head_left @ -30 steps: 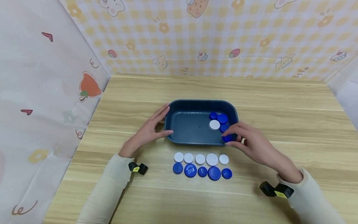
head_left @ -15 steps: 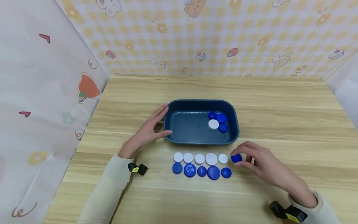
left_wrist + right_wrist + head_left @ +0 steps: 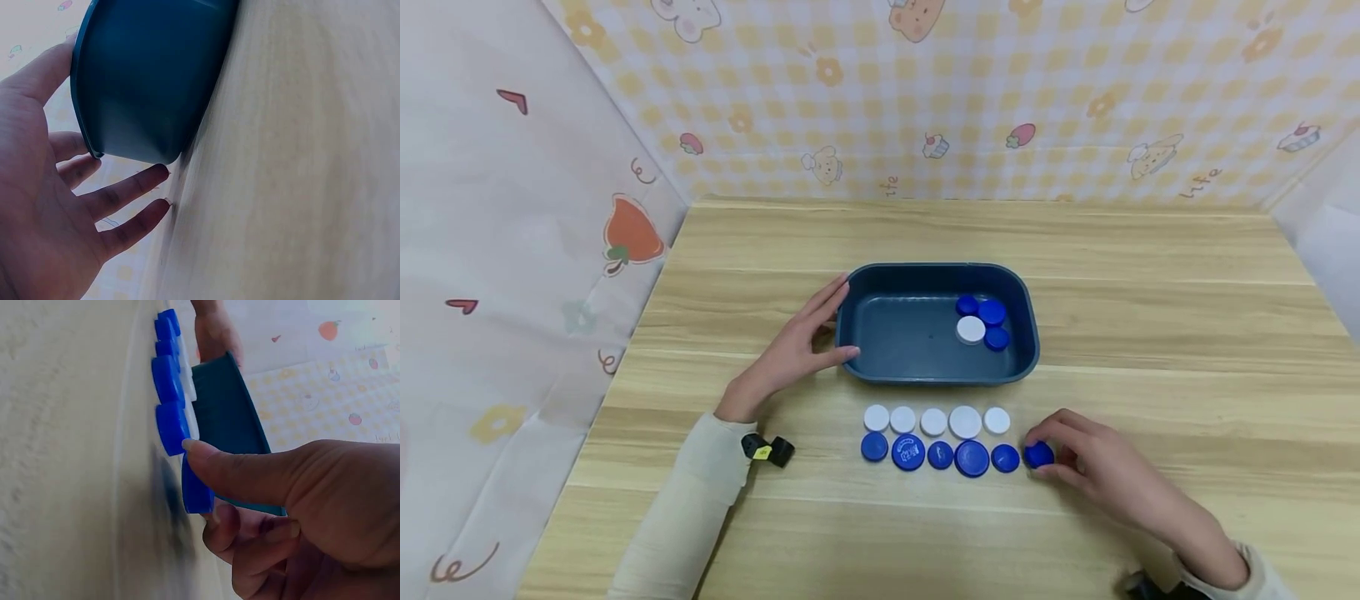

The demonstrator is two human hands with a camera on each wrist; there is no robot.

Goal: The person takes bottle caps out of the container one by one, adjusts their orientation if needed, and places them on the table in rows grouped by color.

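Observation:
My right hand (image 3: 1105,467) pinches a blue bottle cap (image 3: 1039,454) between thumb and fingers, at the right end of a row of blue caps (image 3: 972,458). In the right wrist view the pinched cap (image 3: 197,484) is tilted close over the table, right beside the last cap of the row (image 3: 172,428). My left hand (image 3: 793,346) rests at the left end of a dark blue tray (image 3: 925,382), fingers spread and thumb on the near rim. The left wrist view shows that hand (image 3: 56,194) with its thumb against the tray wall (image 3: 137,81).
A row of white caps (image 3: 965,422) lies between the blue row and the tray. Inside the tray, a white cap (image 3: 971,330) and several blue caps (image 3: 992,312) sit toward the right. A patterned cloth (image 3: 865,100) stands behind the wooden table (image 3: 1150,317).
My right hand has taken the blue cap out of the tray and brought it toward me, down to the right end of the blue row. My left hand stays at the tray.

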